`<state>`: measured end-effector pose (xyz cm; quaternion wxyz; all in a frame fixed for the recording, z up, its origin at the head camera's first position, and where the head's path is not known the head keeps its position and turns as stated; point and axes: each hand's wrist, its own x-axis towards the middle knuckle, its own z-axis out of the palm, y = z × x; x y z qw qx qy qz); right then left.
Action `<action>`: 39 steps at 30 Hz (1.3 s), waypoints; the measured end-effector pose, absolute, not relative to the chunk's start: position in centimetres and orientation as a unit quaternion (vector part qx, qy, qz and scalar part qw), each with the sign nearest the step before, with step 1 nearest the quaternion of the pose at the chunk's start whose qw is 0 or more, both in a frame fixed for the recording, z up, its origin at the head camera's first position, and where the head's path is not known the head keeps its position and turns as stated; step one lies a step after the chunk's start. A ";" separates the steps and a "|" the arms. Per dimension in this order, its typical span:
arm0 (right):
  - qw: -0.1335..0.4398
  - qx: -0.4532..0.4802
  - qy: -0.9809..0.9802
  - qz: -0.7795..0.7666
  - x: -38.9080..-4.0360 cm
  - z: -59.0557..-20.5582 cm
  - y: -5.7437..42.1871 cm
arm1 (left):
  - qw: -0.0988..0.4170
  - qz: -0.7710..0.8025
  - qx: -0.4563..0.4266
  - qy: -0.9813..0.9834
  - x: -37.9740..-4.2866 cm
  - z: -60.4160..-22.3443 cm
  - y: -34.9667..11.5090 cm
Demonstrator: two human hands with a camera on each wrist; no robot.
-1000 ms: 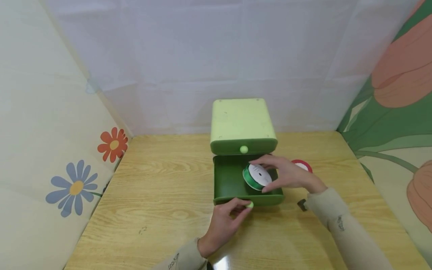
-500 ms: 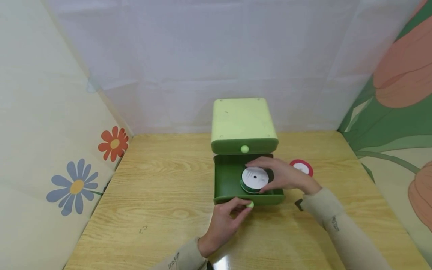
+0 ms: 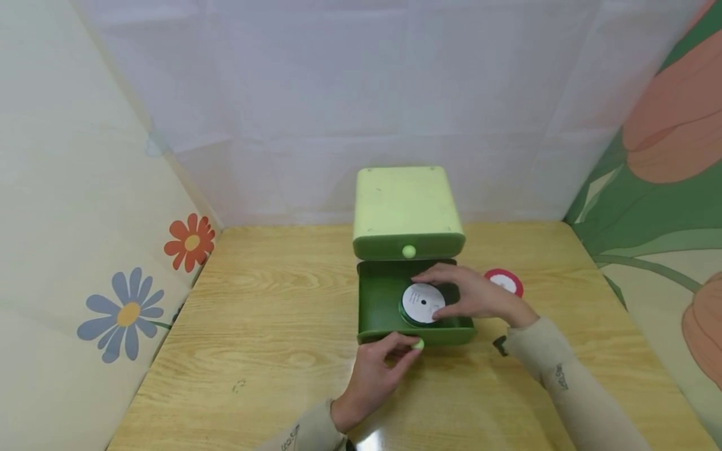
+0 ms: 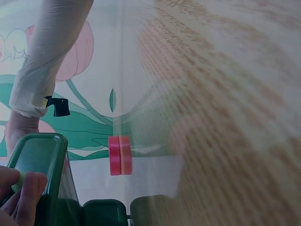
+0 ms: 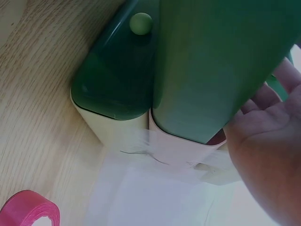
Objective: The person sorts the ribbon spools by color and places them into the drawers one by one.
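A spool of green ribbon (image 3: 422, 303) with a white label face lies face up in the right half of the pulled-out dark green drawer (image 3: 375, 300). My right hand (image 3: 476, 293) curves around it from the right, fingertips at its far edge and thumb over its near right rim. In the right wrist view that hand (image 5: 270, 136) reaches past the drawer side, which hides most of the spool. On the drawer's front, my left hand (image 3: 376, 373) pinches the small light green knob (image 3: 418, 344) between thumb and fingers.
The light green drawer box (image 3: 405, 200) stands against the white back sheet, its upper drawer closed. Right of it a spool of red-pink ribbon (image 3: 506, 282) lies on the wooden table (image 3: 271, 313). Painted flower panels border both sides.
The green ribbon spool has gone from tilted to face up, shifting slightly left and toward me. My right hand lowered with it; the left hand stays at the knob.
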<state>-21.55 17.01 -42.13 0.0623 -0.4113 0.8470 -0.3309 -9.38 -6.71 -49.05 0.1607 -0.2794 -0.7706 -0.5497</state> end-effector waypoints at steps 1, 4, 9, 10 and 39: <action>0.063 -0.408 0.848 -0.332 -21.5 -42.1 17.0 | 0.162 -0.550 -0.280 -0.770 -9.4 -49.1 -6.7; 0.069 -0.396 0.853 -0.333 -21.3 -41.8 17.0 | 0.163 -0.551 -0.279 -0.769 -9.4 -49.2 -6.7; 0.056 -0.397 0.851 -0.340 -20.5 -40.3 16.9 | 0.149 -0.553 -0.271 -0.773 -9.3 -49.3 -6.8; 0.046 -0.401 0.848 -0.343 -20.4 -39.9 16.8 | 0.146 -0.553 -0.270 -0.775 -9.2 -49.4 -6.9; -0.141 -0.261 0.868 -0.398 -28.4 -35.9 16.1 | 0.138 -0.553 -0.263 -0.778 -9.3 -49.9 -6.9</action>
